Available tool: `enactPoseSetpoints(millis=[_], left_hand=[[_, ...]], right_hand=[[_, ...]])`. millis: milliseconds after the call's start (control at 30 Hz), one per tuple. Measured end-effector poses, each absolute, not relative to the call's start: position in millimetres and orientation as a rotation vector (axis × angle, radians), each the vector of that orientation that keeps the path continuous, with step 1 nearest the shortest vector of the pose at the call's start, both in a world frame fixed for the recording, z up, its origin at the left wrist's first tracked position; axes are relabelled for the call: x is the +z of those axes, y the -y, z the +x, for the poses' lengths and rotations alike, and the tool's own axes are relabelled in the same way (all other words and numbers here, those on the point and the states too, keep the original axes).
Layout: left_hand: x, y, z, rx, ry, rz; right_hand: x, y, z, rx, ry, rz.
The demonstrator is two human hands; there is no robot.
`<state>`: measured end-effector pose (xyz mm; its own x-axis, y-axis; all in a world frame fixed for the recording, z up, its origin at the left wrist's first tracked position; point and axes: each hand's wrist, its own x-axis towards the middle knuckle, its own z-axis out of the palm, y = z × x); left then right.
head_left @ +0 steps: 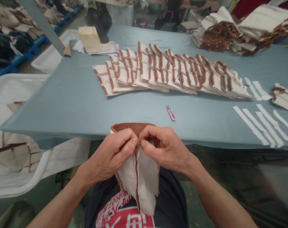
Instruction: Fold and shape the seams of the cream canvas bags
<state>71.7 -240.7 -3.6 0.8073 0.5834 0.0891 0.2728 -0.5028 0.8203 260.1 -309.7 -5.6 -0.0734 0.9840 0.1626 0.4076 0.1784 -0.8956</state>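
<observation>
Between my hands hangs a cream fabric piece (147,182) with brown-bound seams and a brown inner edge, its lower part over my lap. My left hand (121,148) pinches the top of its middle seam. Right beside it, my right hand (166,147) pinches the same seam end, thumb and fingertips almost touching the left ones. Whatever tiny bit lies between the fingertips is too small to make out. Beyond the hands, a pair of pink thread snips (170,113) lies on the blue-covered table (70,104).
A long overlapping row of similar cream pieces (158,71) crosses the table. White strips (260,125) lie at right, with thick fabric stacks (219,31) behind. At left stands a white plastic tub (37,180) holding more pieces. A metal post (43,25) rises at the table's left edge.
</observation>
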Motion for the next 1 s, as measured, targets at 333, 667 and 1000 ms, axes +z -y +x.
enactPoseSetpoints(millis=[333, 667, 1000], left_hand=[[-6.3, 226.9, 71.6, 0.418, -0.644, 1.961], [9.8, 210.0, 64.2, 0.114, -0.611, 2.041], [19.3, 222.9, 64.4, 0.318, -0.764, 2.152]], right_hand=[[-8.5, 303.3, 260.4, 1.178, 1.578, -1.277], [-8.6, 303.9, 249.6, 0.904, 1.712, -1.43], [-3.3, 303.3, 236.8, 0.814, 1.695, -1.453]])
